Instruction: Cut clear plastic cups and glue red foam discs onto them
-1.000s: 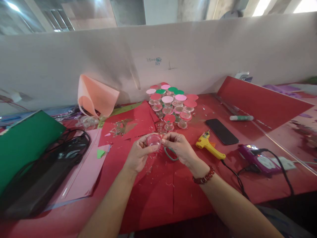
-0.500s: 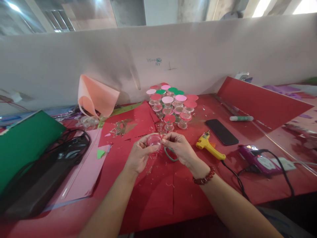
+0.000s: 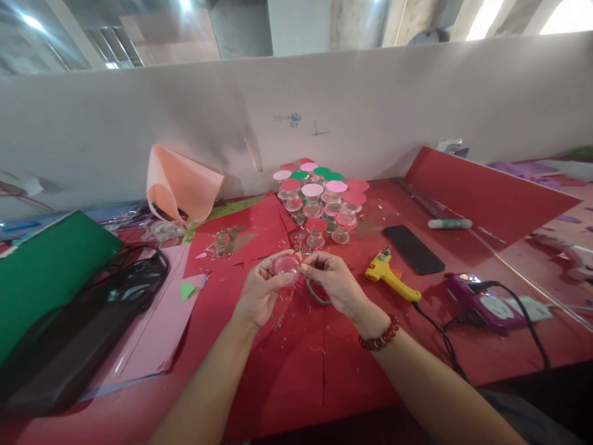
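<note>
A small clear plastic cup (image 3: 286, 266) with a reddish-pink rim is tilted between my hands over the red table. Thumb and fingers of my left hand (image 3: 259, 290) grip its left side and underside. At the cup's right edge, my right hand (image 3: 328, 275) is closed in a pinch; what exactly lies under its fingertips is partly hidden. Below the right hand a green ring (image 3: 317, 295) lies on the red sheet. Just beyond stand several clear cups in hourglass shapes (image 3: 341, 235), many topped with paper discs (image 3: 313, 190) in red, pink and green.
To the right lie a yellow glue gun (image 3: 393, 281), a black phone (image 3: 414, 249), a purple power socket (image 3: 482, 303) with cords and a glue stick (image 3: 449, 224). A black bag (image 3: 83, 334), green board (image 3: 55, 272) and pink sheets (image 3: 152, 321) are at left. Scraps litter the red sheet (image 3: 278, 383).
The view has tilted slightly, so the scene sits a little lower. Both hands keep their hold on the cup, with hardly any shift.
</note>
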The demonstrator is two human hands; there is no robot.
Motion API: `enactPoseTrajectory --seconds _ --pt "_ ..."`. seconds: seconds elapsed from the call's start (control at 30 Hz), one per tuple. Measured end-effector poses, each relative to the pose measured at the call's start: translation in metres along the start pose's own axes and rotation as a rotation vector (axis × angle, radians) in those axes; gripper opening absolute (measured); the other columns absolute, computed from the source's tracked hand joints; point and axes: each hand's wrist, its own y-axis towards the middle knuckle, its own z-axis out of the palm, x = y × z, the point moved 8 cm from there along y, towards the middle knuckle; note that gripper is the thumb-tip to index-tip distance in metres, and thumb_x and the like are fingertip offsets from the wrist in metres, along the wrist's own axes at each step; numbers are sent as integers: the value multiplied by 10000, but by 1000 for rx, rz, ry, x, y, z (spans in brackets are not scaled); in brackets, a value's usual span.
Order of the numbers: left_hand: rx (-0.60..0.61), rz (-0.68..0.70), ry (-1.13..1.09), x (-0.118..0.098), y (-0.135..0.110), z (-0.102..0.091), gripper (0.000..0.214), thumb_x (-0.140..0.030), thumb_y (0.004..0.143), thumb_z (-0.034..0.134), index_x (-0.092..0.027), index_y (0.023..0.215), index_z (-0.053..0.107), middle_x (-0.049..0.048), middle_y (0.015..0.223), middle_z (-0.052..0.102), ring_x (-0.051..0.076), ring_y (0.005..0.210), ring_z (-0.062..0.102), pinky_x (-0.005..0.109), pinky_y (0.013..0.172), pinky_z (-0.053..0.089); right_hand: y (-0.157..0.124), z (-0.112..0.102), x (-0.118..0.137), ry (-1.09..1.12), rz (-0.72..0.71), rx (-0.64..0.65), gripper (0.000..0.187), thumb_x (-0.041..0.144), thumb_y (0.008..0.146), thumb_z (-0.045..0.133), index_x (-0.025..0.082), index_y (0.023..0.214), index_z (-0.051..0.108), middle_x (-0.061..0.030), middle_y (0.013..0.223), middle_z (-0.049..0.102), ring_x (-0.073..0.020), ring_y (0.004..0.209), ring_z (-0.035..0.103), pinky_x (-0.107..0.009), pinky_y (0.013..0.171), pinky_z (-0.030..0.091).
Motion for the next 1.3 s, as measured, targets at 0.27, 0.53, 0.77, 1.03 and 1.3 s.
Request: enactPoseTrajectory --seconds 0.27,0.53,0.77,1.03,1.3 --pt "30 -43 -9 2 1 2 453 -147 599 809 -202 1037 709 59 1054 724 148 893 663 238 821 499 2 -6 3 -25 -38 -27 277 380 602 828 192 655 633 42 606 569 -83 562 458 -242 563 361" --pt "-31 -14 -71 2 3 -4 427 -107 564 826 -181 969 712 21 892 736 105 772 654 195 734 511 3 -7 0 1 -58 -52 244 340 629 821 185 759 685 30 682 622 -86 620 515 -237 619 407" --pt "-56 -27 -141 4 4 -4 410 -102 575 819 -189 959 703 8 924 729 107 804 658 196 751 513 2 1 0 74 -22 23 303 345 648 813 212 909 736 -19 904 724 -138 810 629 -311 836 486" --pt "-35 4 -151 7 4 -3 396 -106 612 805 -205 982 704 22 1016 717 103 843 653 183 749 506 -3 12 9 -1 -144 59 440 285 586 861 241 981 671 -32 990 693 -165 903 632 -333 864 506" --pt "-19 -32 -109 11 2 0 412 -127 610 815 -193 1008 728 28 936 735 107 806 653 192 759 505 -2 10 7 3 -163 59 451 260 593 854 238 1007 676 -28 985 702 -172 904 642 -347 882 510"
